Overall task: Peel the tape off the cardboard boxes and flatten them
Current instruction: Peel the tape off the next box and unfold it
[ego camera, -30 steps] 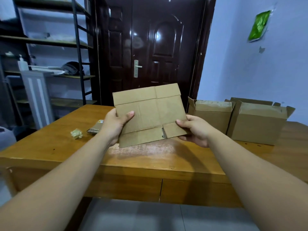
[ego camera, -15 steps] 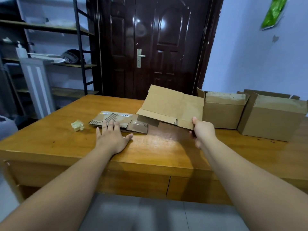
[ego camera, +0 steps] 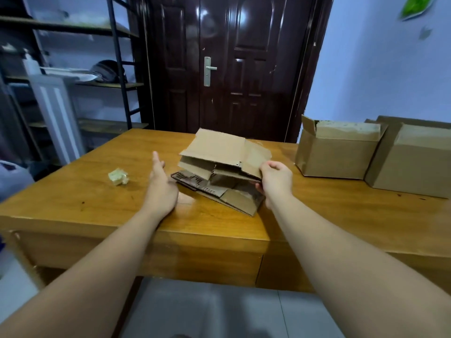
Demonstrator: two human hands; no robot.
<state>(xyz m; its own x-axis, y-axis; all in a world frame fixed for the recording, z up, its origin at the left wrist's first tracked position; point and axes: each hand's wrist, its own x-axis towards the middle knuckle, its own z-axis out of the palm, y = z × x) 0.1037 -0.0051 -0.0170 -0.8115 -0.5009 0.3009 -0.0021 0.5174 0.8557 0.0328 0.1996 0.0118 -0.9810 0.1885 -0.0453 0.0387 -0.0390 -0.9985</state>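
Crumpled tape wad (ego camera: 118,176) lies left on the worktop (ego camera: 73,198). Of my hands, the left hand (ego camera: 161,189) is spread and empty. My right hand (ego camera: 275,178) pinches a flattened cardboard box (ego camera: 219,150), tilted above another flattened box (ego camera: 239,201). An open box (ego camera: 336,157) and a second open box (ego camera: 415,167) stand right.

Left hand (ego camera: 159,189) let go of the flattened box (ego camera: 219,147), dropped palm-down onto the worktop (ego camera: 97,198), and is now lifted edge-on with fingers straight, just left of the cardboard. Right hand (ego camera: 275,178) alone now grips the flattened box by its right end. The box went from upright in front of the person to tilted, then low over the printed flat box (ego camera: 234,198) lying mid-worktop.
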